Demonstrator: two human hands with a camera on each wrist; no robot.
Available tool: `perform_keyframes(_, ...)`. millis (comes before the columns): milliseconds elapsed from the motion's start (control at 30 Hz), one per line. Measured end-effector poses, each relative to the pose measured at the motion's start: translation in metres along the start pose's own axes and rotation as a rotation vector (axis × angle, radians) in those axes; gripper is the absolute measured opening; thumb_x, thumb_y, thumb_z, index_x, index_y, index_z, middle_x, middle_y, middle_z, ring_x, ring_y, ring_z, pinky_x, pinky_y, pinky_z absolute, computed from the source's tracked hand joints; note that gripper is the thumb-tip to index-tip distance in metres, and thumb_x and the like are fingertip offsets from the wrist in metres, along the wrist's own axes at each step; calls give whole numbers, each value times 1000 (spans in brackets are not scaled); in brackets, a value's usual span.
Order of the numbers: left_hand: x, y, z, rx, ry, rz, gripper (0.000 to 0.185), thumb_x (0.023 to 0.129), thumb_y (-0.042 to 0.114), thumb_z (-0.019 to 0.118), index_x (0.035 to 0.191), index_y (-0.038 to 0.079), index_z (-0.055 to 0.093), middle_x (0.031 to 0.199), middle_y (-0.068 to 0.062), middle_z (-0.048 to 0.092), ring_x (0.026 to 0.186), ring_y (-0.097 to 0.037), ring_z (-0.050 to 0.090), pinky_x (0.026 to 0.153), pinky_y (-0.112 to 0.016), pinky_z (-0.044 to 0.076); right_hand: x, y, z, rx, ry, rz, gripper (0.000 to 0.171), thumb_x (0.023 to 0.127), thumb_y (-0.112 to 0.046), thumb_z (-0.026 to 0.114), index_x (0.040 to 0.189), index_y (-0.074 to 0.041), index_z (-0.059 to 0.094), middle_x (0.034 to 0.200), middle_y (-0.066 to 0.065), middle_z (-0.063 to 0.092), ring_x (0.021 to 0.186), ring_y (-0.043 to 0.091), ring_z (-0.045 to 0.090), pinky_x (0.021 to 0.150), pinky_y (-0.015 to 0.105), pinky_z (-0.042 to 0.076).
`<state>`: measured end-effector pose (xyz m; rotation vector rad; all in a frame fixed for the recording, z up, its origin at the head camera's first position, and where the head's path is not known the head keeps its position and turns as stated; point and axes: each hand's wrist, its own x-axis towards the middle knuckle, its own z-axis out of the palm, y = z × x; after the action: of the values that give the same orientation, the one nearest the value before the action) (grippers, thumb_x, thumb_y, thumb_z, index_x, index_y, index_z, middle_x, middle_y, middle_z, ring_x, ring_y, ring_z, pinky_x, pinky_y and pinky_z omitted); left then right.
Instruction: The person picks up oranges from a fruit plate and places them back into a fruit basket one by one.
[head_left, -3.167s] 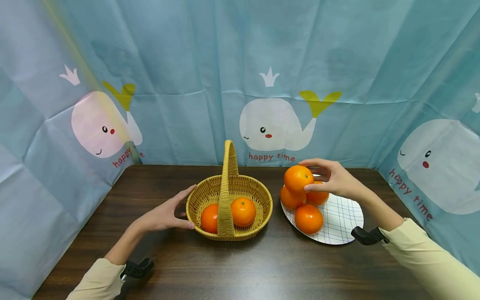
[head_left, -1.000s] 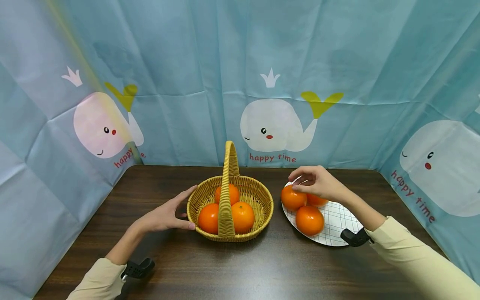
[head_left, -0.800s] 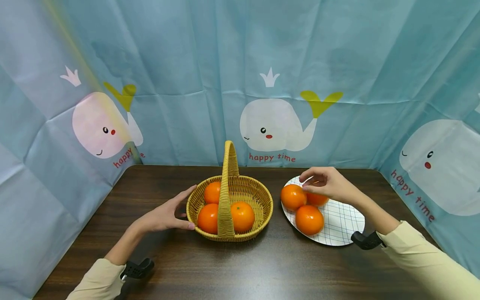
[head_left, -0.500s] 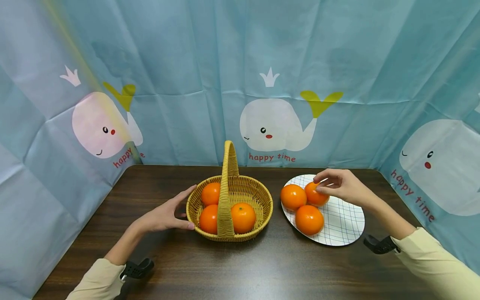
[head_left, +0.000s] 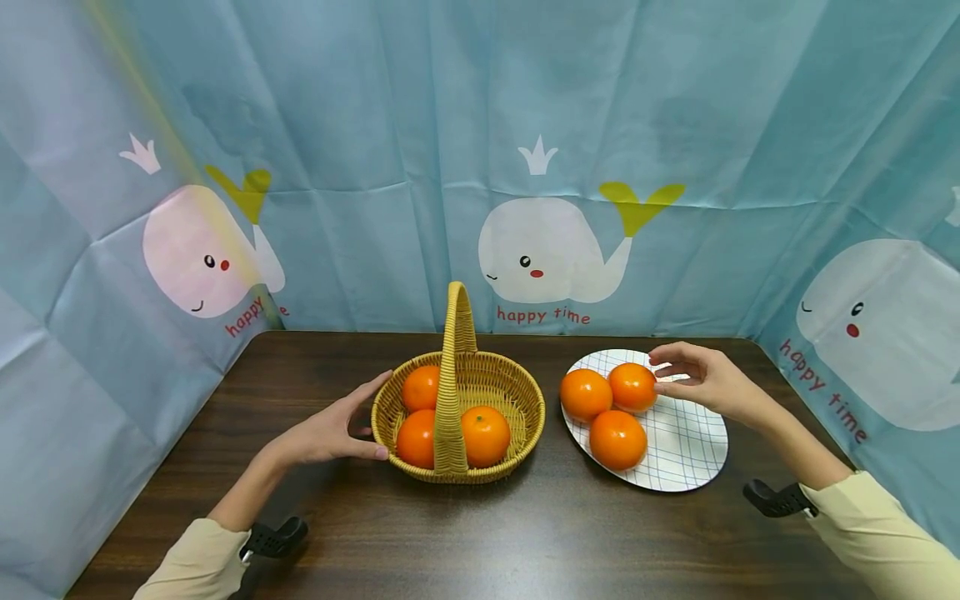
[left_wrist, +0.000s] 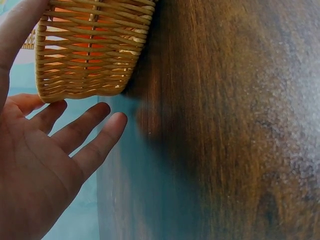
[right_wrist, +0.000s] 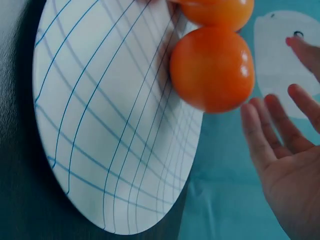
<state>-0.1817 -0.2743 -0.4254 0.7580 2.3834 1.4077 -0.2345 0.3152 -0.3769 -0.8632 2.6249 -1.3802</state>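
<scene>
My left hand rests at the left rim of a yellow wicker basket, thumb and fingers spread loosely. The left wrist view shows its fingertips right at the basket's edge. Three oranges lie in the basket: a front right one, a front left one and a back left one. My right hand holds nothing. Its relaxed fingers are beside the back right orange on the plate. In the right wrist view the fingertips lie just off this orange.
A white plate with blue grid lines stands right of the basket. It also carries a left orange and a front orange. The basket's tall handle arches over its middle. A blue curtain hangs behind the dark wooden table.
The orange my right hand held over the plate is now in the basket, where it rolled left. The right hand has moved rightward to the plate's back right orange. The left hand stays put.
</scene>
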Motion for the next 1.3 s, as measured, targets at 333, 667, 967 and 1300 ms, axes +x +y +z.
perform_keyframes(333,-1,0,0,-1,-1,2,105,86,23,83,164,12,13,166,-19,12,145,-46,20,98,-49,50,8,18,0,44,-126,74,76,92,-6,75,153,3,30,153,29,33,132,57,39,98,59,45)
perform_keyframes(667,0,-1,1,1,-3,12,104,87,20,83,164,11,13,166,-20,10,145,-47,20,97,-50,50,28,34,4,92,-235,59,88,87,-8,81,159,-8,32,159,26,27,141,52,27,105,60,38)
perform_keyframes(967,0,-1,1,7,-4,11,105,87,20,83,164,11,12,166,-20,10,145,-47,19,97,-50,50,34,37,6,17,-286,43,64,88,-10,81,143,6,51,133,17,61,106,32,60,90,31,54)
perform_keyframes(1300,-1,0,1,-1,-5,19,105,87,20,83,164,11,12,166,-20,10,145,-48,19,97,-51,50,28,39,5,8,-228,66,66,87,-11,82,143,5,52,133,17,61,107,32,60,90,31,54)
